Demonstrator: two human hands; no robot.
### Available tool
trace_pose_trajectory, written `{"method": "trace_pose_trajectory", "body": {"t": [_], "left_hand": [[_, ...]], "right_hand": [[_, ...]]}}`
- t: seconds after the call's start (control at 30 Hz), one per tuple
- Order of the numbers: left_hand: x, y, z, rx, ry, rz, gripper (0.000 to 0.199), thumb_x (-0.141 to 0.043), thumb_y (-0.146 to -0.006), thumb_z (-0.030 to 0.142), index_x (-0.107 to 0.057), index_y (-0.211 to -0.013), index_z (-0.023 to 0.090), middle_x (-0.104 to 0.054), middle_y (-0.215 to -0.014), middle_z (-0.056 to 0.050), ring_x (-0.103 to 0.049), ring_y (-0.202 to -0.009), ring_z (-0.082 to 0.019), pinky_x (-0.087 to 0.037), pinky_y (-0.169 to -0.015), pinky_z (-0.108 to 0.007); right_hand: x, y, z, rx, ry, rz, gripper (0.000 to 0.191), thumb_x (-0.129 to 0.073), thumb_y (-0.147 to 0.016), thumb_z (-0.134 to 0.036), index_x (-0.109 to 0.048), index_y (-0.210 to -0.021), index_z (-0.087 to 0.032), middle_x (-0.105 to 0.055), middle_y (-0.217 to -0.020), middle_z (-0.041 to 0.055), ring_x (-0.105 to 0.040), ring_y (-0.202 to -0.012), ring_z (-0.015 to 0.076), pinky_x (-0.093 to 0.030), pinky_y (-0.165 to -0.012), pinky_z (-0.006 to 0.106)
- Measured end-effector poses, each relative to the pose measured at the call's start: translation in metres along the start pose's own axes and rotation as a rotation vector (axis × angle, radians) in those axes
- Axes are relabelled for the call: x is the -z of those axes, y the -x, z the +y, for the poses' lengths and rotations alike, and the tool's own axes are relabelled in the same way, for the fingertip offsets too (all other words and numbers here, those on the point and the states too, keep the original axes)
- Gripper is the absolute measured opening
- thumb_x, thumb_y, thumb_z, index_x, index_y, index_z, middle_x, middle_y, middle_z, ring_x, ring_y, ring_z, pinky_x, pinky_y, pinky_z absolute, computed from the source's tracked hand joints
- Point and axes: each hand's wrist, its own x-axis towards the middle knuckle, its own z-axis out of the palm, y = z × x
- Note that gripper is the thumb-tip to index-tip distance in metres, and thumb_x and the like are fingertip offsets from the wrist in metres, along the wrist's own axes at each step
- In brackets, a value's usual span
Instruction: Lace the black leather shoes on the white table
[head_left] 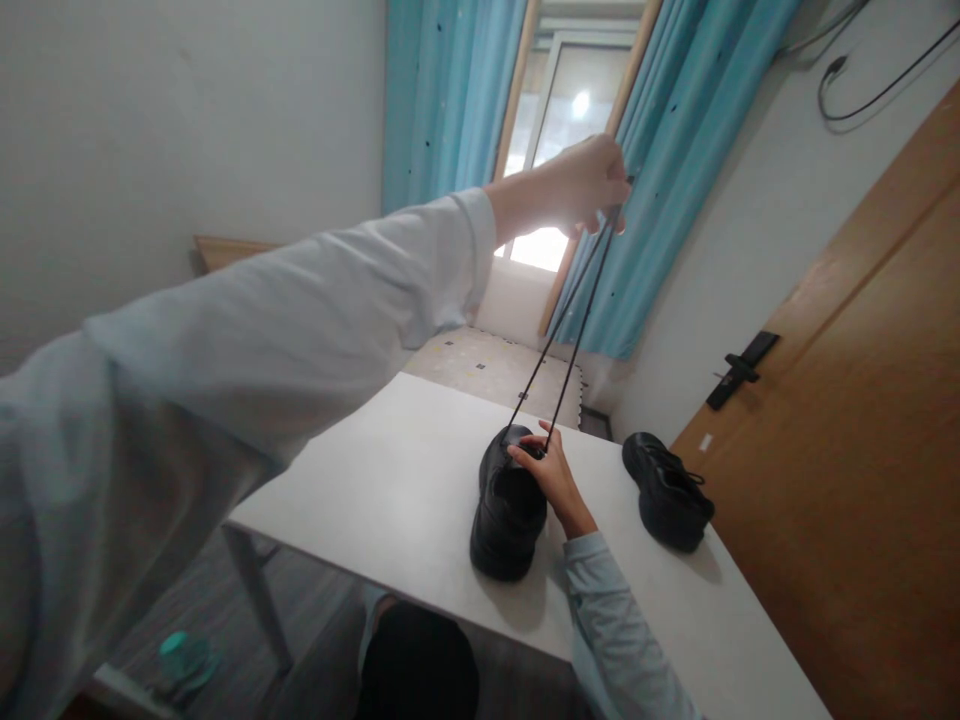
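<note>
A black shoe (508,520) stands on the white table (397,470), its opening facing me and its toe pointing away. Two strands of dark shoelace (574,345) run taut from the top of the shoe up to my left hand (596,180), raised high in front of the window with its fingers closed round the lace ends. My right hand (553,468) rests at the lacing area of the same shoe, fingers spread and thumb on the shoe's tongue side, touching it near the base of the laces.
A second black shoe (667,492) with tied laces sits at the table's right edge. Beyond the table are a light patterned mat (487,370), blue curtains (457,100) and a window. A wooden door (847,430) stands on the right.
</note>
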Motion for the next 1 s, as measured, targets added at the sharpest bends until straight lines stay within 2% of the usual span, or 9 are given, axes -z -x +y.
{"method": "trace_pose_trajectory", "body": {"t": [0.13,0.23,0.37,0.47,0.57,0.67,0.8,1.0], "left_hand": [[-0.01,-0.002,-0.003,0.091,0.051,0.017,0.008,-0.04,-0.087,0.012,-0.045,-0.084,0.008,-0.068,-0.089,-0.01,-0.063,-0.073,-0.013,-0.048,-0.073,-0.039],[-0.01,0.004,-0.016,0.165,0.084,0.031,0.011,-0.041,-0.089,0.012,-0.046,-0.081,0.006,-0.067,-0.093,-0.016,-0.063,-0.072,-0.012,-0.048,-0.075,-0.037],[-0.002,0.011,-0.051,0.246,0.153,0.057,0.023,-0.039,-0.093,0.019,-0.048,-0.078,0.005,-0.066,-0.095,-0.019,-0.062,-0.078,-0.012,-0.046,-0.084,-0.04],[0.005,0.015,-0.081,0.305,0.233,0.062,0.02,-0.04,-0.093,0.019,-0.049,-0.08,0.007,-0.066,-0.082,-0.011,-0.061,-0.078,-0.013,-0.045,-0.085,-0.042],[0.006,0.024,-0.1,0.379,0.278,0.082,0.018,-0.037,-0.092,0.015,-0.049,-0.081,0.008,-0.065,-0.075,-0.007,-0.06,-0.074,-0.012,-0.048,-0.081,-0.038],[0.001,0.037,-0.106,0.44,0.219,0.147,0.011,-0.045,-0.087,0.016,-0.051,-0.08,0.009,-0.064,-0.07,-0.006,-0.063,-0.073,-0.013,-0.049,-0.076,-0.031],[-0.011,0.051,-0.111,0.494,0.182,0.207,0.004,-0.05,-0.081,0.015,-0.051,-0.079,0.012,-0.063,-0.067,-0.004,-0.064,-0.069,-0.015,-0.049,-0.07,-0.029],[-0.034,0.067,-0.129,0.43,0.393,0.177,0.008,-0.055,-0.079,0.015,-0.047,-0.081,0.014,-0.065,-0.068,-0.003,-0.063,-0.064,-0.011,-0.05,-0.072,-0.03]], "right_hand": [[0.0,0.0,0.0,-0.021,0.0,-0.001,0.076,-0.076,-0.058,-0.044,-0.039,-0.119,-0.02,-0.061,-0.099,0.0071,-0.058,-0.099,0.0244,-0.047,-0.087,0.042],[0.0,0.001,-0.003,-0.025,-0.009,-0.008,0.074,-0.075,-0.058,-0.044,-0.038,-0.117,-0.02,-0.06,-0.1,0.0073,-0.058,-0.1,0.0237,-0.045,-0.09,0.042],[-0.001,0.001,-0.005,-0.039,-0.033,-0.004,0.073,-0.076,-0.057,-0.044,-0.039,-0.116,-0.02,-0.059,-0.1,0.0075,-0.057,-0.1,0.0233,-0.044,-0.091,0.04],[-0.001,0.001,-0.005,-0.049,-0.034,0.003,0.073,-0.076,-0.057,-0.043,-0.039,-0.116,-0.021,-0.059,-0.1,0.0073,-0.058,-0.1,0.0235,-0.045,-0.089,0.041],[-0.001,0.001,-0.004,-0.05,-0.048,0.004,0.072,-0.076,-0.057,-0.042,-0.041,-0.115,-0.021,-0.059,-0.098,0.0057,-0.058,-0.099,0.0231,-0.045,-0.089,0.04],[0.0,0.001,-0.003,-0.062,-0.064,0.007,0.072,-0.077,-0.056,-0.041,-0.041,-0.115,-0.022,-0.058,-0.099,0.0051,-0.057,-0.1,0.0229,-0.045,-0.089,0.04],[0.0,0.001,-0.004,-0.07,-0.096,0.005,0.075,-0.077,-0.054,-0.039,-0.04,-0.117,-0.022,-0.055,-0.106,0.0072,-0.056,-0.101,0.0235,-0.045,-0.089,0.041],[0.001,0.001,-0.008,-0.014,-0.065,0.012,0.068,-0.074,-0.055,-0.035,-0.043,-0.114,-0.023,-0.048,-0.117,0.0089,-0.054,-0.1,0.0232,-0.046,-0.086,0.039]]}}
